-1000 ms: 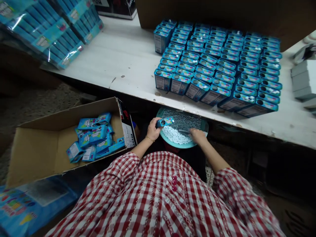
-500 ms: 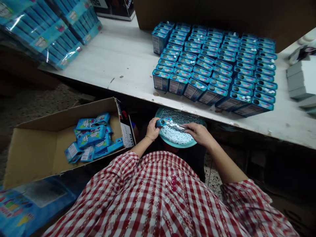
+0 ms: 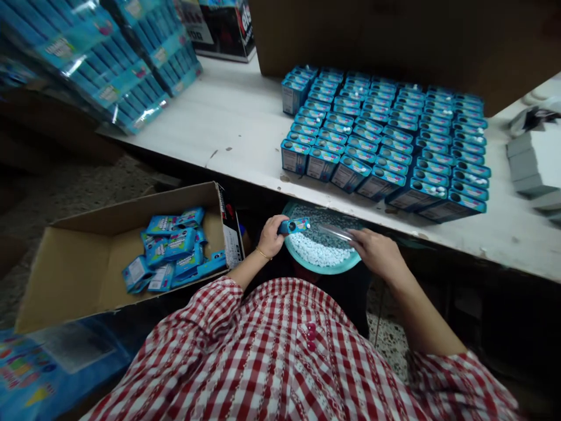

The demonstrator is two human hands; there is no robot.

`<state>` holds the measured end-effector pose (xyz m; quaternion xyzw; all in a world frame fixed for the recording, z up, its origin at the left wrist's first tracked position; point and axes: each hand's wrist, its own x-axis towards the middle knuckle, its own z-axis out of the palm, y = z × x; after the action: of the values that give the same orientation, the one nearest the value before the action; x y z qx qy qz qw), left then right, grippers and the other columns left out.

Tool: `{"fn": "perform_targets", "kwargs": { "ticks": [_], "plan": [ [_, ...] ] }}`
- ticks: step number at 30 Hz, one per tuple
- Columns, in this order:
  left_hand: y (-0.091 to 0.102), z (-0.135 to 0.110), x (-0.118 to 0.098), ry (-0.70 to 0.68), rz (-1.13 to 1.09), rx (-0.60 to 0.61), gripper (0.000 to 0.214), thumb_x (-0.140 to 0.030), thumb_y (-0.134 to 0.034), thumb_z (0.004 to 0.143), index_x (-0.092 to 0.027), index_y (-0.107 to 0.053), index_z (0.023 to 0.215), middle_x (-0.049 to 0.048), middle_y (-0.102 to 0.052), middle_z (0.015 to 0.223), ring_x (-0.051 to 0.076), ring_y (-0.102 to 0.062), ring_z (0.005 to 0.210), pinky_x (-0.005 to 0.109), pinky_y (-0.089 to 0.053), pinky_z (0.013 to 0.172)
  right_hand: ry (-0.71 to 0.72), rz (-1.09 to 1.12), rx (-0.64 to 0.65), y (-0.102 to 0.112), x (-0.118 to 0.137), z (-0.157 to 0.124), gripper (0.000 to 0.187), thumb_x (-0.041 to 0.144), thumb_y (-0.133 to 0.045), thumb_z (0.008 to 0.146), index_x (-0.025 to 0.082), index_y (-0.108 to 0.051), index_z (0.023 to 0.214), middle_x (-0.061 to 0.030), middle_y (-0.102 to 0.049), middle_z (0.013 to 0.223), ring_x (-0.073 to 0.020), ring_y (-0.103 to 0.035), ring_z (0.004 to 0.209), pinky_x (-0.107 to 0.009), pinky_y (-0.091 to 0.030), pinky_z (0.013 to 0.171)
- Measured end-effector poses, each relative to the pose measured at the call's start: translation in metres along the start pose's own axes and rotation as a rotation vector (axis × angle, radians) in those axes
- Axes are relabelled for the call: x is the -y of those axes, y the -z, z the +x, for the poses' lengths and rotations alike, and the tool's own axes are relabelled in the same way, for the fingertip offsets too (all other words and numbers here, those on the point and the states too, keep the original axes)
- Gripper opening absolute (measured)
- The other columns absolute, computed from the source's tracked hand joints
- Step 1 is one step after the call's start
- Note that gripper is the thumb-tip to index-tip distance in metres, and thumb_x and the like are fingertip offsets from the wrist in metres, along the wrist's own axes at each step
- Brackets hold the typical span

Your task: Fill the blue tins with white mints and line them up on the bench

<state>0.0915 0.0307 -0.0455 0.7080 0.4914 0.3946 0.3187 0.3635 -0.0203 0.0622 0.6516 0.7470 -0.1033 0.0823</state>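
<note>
My left hand (image 3: 270, 236) is closed round a small blue tin (image 3: 294, 225), its dark round opening facing up and a white piece at its right end. In my right hand (image 3: 372, 250) is the end of a clear or metal scoop (image 3: 335, 231), blurred by motion; its exact kind is hard to make out. Both hands are over a turquoise basin (image 3: 333, 271) of small white candies (image 3: 313, 250), which sits at my lap below the table edge. The scoop lies low over the candies, apart from the tin.
Rows of upright blue tins (image 3: 363, 143) stand on the white table (image 3: 245, 123). At left, a cardboard box (image 3: 74, 272) holds several blue packs (image 3: 170, 245). Wrapped blue packs (image 3: 127, 70) are stacked at the back left. White boxes (image 3: 534, 164) stand at the right edge.
The scoop has moved right, away from the tin, and the white pieces that lay across the tin's top are mostly gone. The whole view has shifted slightly.
</note>
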Motion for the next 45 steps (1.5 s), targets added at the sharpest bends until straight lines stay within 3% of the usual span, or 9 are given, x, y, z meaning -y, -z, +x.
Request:
{"fn": "perform_targets", "kwargs": {
  "ticks": [7,12,18,29,33,38,41,43,45],
  "plan": [
    [0.047,0.040,-0.005,0.103,-0.277,-0.156,0.040,-0.027,-0.069,0.066,-0.018,-0.053,0.101,0.0027,-0.062,0.093,0.017,-0.059,0.085,0.032,-0.048,0.082,-0.106,0.226,0.040,-0.065,-0.033,0.000,0.035,0.037,-0.043,0.086,0.027,-0.063,0.113,-0.0044,-0.067,0.110,-0.0234,-0.063,0.094,-0.032,-0.048,0.072],
    [0.048,0.101,0.003,0.075,-0.390,-0.163,0.040,-0.029,-0.071,0.062,-0.016,-0.054,0.096,0.0028,-0.063,0.092,0.017,-0.060,0.085,0.031,-0.049,0.081,-0.106,0.392,0.076,-0.091,-0.031,-0.007,0.037,0.036,-0.042,0.085,0.025,-0.063,0.113,-0.0054,-0.065,0.114,-0.0241,-0.061,0.102,-0.035,-0.048,0.083],
    [0.061,0.176,0.039,0.141,-0.401,-0.374,0.046,-0.028,-0.071,0.059,-0.016,-0.053,0.100,0.0033,-0.063,0.088,0.016,-0.061,0.080,0.029,-0.051,0.075,-0.140,0.524,0.060,-0.119,-0.034,-0.018,0.037,0.039,-0.041,0.083,0.027,-0.065,0.109,-0.0061,-0.064,0.116,-0.0255,-0.060,0.106,-0.039,-0.047,0.089],
    [0.067,0.265,0.083,0.234,-0.153,-0.282,0.048,-0.015,-0.068,0.063,-0.012,-0.056,0.110,0.0095,-0.064,0.101,0.024,-0.059,0.098,0.038,-0.044,0.093,-0.135,0.678,-0.079,-0.122,-0.023,-0.007,0.041,0.048,-0.046,0.079,0.023,-0.067,0.104,-0.0059,-0.068,0.108,-0.0233,-0.062,0.101,-0.036,-0.048,0.089],
    [0.122,0.224,0.106,0.125,-0.076,-0.506,0.039,-0.023,-0.064,0.074,-0.017,-0.054,0.112,0.0093,-0.056,0.112,0.021,-0.056,0.106,0.035,-0.044,0.092,-0.126,0.645,-0.060,-0.135,-0.030,-0.004,0.048,0.051,-0.045,0.079,0.019,-0.065,0.109,-0.0098,-0.066,0.112,-0.0245,-0.061,0.103,-0.037,-0.046,0.090],
    [0.209,0.089,0.127,0.305,0.260,-0.735,0.021,-0.025,-0.056,0.080,-0.015,-0.054,0.099,0.0034,-0.058,0.086,0.014,-0.058,0.082,0.028,-0.047,0.081,-0.101,0.613,-0.011,-0.155,-0.035,0.005,0.054,0.056,-0.046,0.076,0.018,-0.064,0.111,-0.0108,-0.067,0.110,-0.0259,-0.062,0.099,-0.037,-0.049,0.085],
    [0.211,0.020,0.131,0.612,0.526,-0.275,0.021,-0.024,-0.062,0.072,-0.015,-0.057,0.091,0.0027,-0.059,0.081,0.017,-0.058,0.081,0.032,-0.047,0.081,-0.085,0.604,0.003,-0.152,-0.030,0.011,0.054,0.057,-0.046,0.075,0.019,-0.065,0.108,-0.0101,-0.067,0.108,-0.0264,-0.063,0.097,-0.037,-0.050,0.081],
    [0.199,-0.006,0.131,0.654,0.643,0.032,0.031,-0.020,-0.069,0.064,-0.016,-0.059,0.093,0.0058,-0.059,0.094,0.023,-0.056,0.094,0.036,-0.044,0.088,-0.080,0.595,-0.004,-0.146,-0.026,0.012,0.053,0.057,-0.047,0.074,0.019,-0.066,0.106,-0.0098,-0.068,0.107,-0.0268,-0.063,0.098,-0.037,-0.051,0.081],
    [0.189,-0.018,0.130,0.625,0.761,0.066,0.043,-0.017,-0.069,0.064,-0.018,-0.056,0.105,0.0097,-0.055,0.112,0.028,-0.048,0.110,0.040,-0.038,0.096,-0.088,0.590,-0.023,-0.140,-0.023,0.010,0.054,0.057,-0.047,0.074,0.019,-0.066,0.107,-0.0096,-0.068,0.107,-0.0269,-0.062,0.099,-0.037,-0.049,0.084]
  ]
}}
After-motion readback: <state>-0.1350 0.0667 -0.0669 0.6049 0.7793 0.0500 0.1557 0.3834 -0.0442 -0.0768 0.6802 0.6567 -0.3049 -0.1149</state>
